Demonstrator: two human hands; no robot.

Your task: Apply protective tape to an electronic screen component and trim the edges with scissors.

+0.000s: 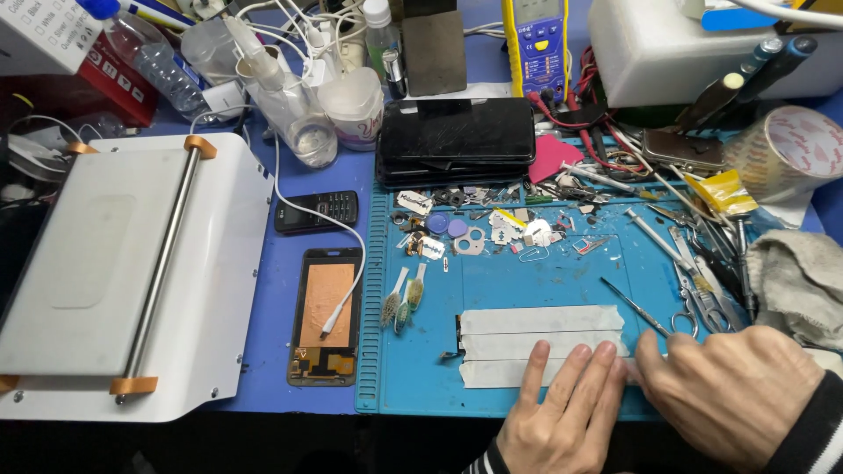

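Note:
Three strips of white masking tape [536, 320] lie side by side on a blue work mat [562, 272], covering a thin dark part whose end shows at the left. My left hand [562, 412] rests flat with its fingers pressing on the lowest strip near its right end. My right hand [733, 391] is beside it, fingers curled at the tape's right edge; what it pinches is hidden.
A white laminating machine [123, 272] fills the left. An opened phone frame [323, 316] with a white cable, a small black keypad phone [316, 211], two brushes [402, 298], a stack of phones [457, 140], tweezers and scissors [694, 290], a tape roll [786, 149] and a cloth [799, 281] surround the mat.

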